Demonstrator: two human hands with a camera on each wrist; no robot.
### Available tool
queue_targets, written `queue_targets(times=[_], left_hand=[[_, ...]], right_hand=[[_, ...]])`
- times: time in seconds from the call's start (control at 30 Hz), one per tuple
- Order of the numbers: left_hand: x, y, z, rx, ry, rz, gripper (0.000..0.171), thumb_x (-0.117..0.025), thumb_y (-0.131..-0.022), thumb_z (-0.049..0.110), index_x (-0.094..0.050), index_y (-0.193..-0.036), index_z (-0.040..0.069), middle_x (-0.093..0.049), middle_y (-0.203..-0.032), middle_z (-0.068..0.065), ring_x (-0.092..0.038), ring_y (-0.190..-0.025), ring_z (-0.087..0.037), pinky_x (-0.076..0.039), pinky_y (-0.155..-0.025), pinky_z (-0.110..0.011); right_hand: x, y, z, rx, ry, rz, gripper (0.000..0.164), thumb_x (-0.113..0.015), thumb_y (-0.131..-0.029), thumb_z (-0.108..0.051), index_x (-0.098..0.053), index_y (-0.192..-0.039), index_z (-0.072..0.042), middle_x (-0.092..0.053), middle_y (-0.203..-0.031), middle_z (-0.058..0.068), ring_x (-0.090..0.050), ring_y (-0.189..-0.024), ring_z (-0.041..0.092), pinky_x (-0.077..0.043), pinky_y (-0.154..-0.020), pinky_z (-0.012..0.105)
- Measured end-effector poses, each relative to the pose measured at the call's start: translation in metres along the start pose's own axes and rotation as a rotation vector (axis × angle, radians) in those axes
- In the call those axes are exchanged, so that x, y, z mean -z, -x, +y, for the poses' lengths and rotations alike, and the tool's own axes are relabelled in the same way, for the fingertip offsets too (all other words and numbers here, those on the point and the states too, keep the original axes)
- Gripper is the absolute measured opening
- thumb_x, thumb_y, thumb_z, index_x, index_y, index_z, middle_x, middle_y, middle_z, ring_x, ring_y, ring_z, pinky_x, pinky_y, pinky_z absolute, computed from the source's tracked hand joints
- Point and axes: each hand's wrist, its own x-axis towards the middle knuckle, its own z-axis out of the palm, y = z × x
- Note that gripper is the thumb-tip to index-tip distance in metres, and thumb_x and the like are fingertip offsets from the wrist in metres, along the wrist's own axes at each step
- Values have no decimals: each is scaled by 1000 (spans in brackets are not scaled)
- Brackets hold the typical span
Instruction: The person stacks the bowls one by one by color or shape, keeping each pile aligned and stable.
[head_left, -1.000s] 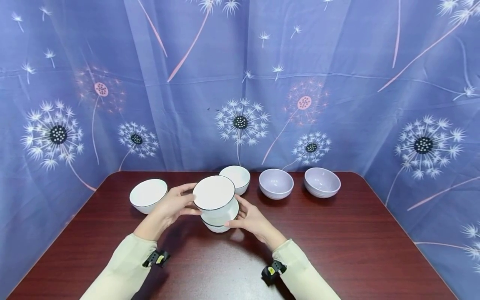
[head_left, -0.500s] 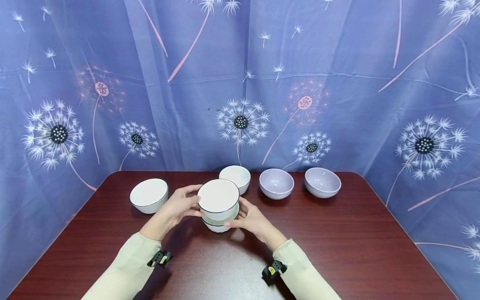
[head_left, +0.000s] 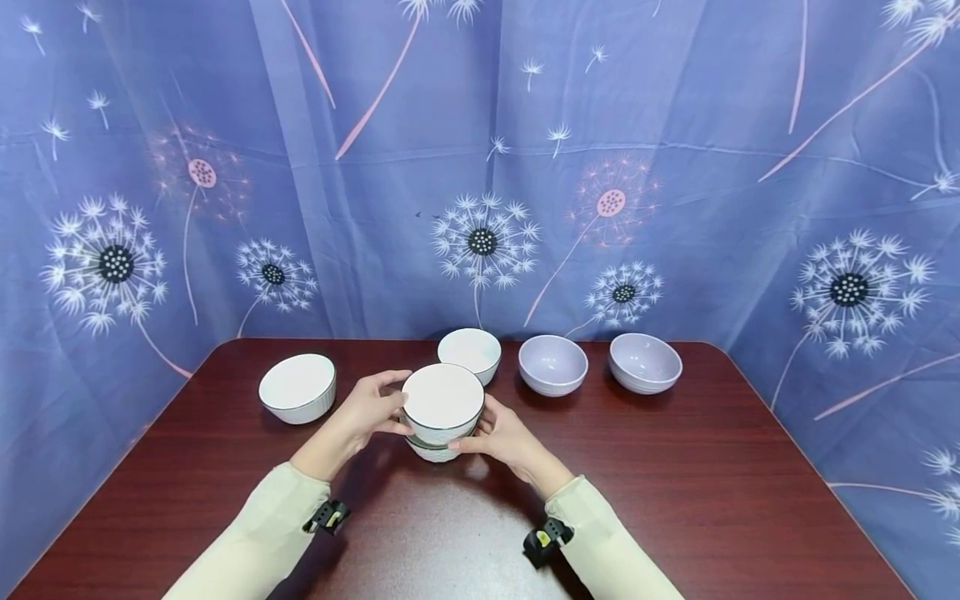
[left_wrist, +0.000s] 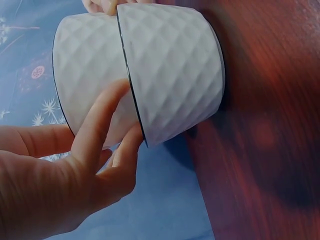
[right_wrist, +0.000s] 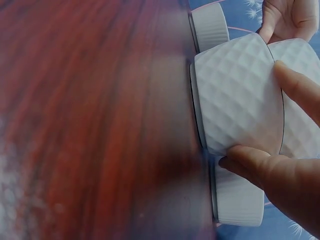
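In the head view, my left hand (head_left: pixel 367 412) grips a white bowl (head_left: pixel 442 396) with a dark rim by its left side. That bowl sits partly inside a matching lower bowl (head_left: pixel 432 453), upright on the table. My right hand (head_left: pixel 513 440) holds the lower bowl from the right, fingers around its side near the rim. Both wrist views show a diamond-textured outside on the upper bowl (left_wrist: pixel 90 65) and on the lower bowl (right_wrist: pixel 240 95). The upper bowl's base is hidden within the lower one.
Behind the stack stands another white bowl (head_left: pixel 470 354). A ribbed white bowl (head_left: pixel 300 390) is at the left. Two lilac bowls, one nearer (head_left: pixel 552 367) and one farther right (head_left: pixel 645 364), stand along the back of the dark red table (head_left: pixel 712 500). A blue curtain (head_left: pixel 375 208) hangs behind.
My left hand has moved the upper bowl right and down, so it now covers more of the lower bowl's opening. My right hand and the lower bowl have stayed in place.
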Motion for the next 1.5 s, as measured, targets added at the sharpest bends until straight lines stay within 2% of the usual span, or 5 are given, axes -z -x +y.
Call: queue_targets(times=[0.47,0.87,1.17,1.37,1.5], left_hand=[[-2,1,-1,-4,-45,60,46,-45,-95,-8,-37,-140,-11,-50,-98,-20,-61,-70,-16,-59,-64,-33],[3,4,-2,-20,-47,98,40,-53,-88,-8,-48,-127,-16,-60,-90,-19,-66,-69,-18,-59,-65,-33],[9,-3,-6,32,-53,123,35,-53,-92,-6,-51,-125,-15,-60,-94,-17,-64,-71,-16,-59,-72,-35],[14,-2,-3,25,-20,138,34,-50,-92,-7,-50,-125,-17,-61,-91,-14,-63,-71,-13,-57,-79,-39],[16,-2,-2,23,-14,152,35,-50,-94,-6,-49,-128,-16,-61,-100,-19,-62,-78,-14,-56,-81,-39]], right_hand=[[0,0,2,-2,-5,4,85,-78,-75,3,-33,-147,-3,-47,-140,17,-43,-131,28,-37,-108,37],[0,-1,2,0,-9,-9,88,-77,-75,5,-29,-148,-2,-42,-144,20,-39,-134,31,-35,-109,38],[1,-2,0,-14,-14,-13,91,-76,-76,6,-24,-150,-2,-36,-148,23,-36,-135,34,-33,-110,40],[1,-2,0,-31,-19,1,95,-76,-75,6,-21,-152,-2,-32,-150,24,-34,-136,35,-31,-110,41],[1,-2,-1,-35,-18,8,96,-76,-75,6,-20,-152,-2,-33,-149,24,-35,-136,35,-31,-111,42]])
